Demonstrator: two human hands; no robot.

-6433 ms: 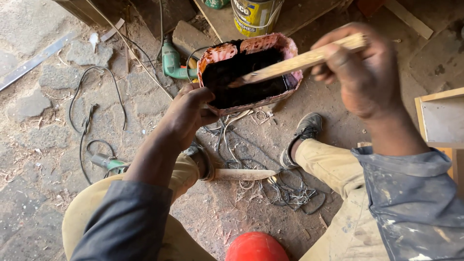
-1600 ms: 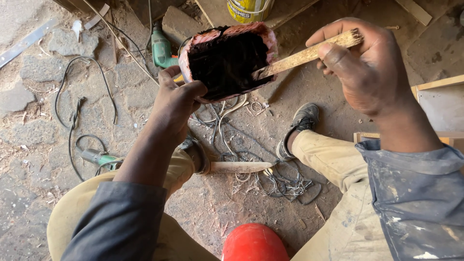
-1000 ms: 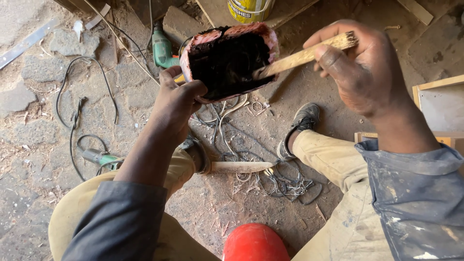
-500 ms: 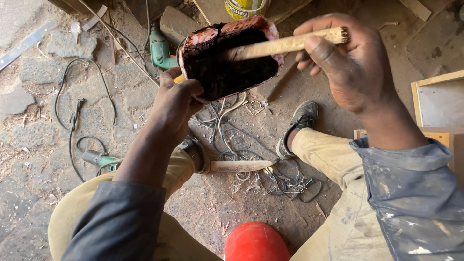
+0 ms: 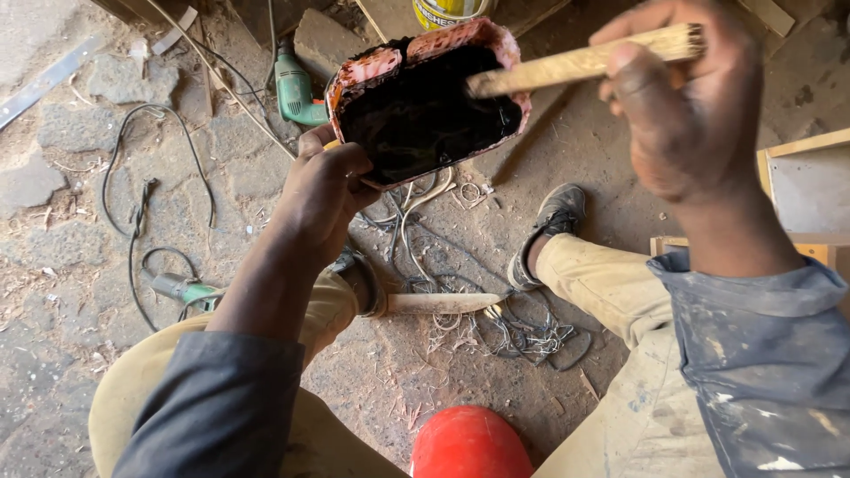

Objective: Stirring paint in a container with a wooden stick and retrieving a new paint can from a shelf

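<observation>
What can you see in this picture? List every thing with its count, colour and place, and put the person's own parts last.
container: one, pink rim, black liquid inside, top centre, tilted.
wooden stick: one, pale, its end dipped in the container.
power drill: one, green, on the ground upper left.
second power tool: one, green, on the ground at left.
cables: several, black, looped across the ground at left.
wooden handle: one, pale, lying between the feet.
tin: one, yellow, top edge.
round object: one, red, bottom centre.
wooden box: one, pale frame, right edge.
shoes: two, dark, on the ground at centre.
left hand: grips the container from below.
right hand: grips the stick.
</observation>
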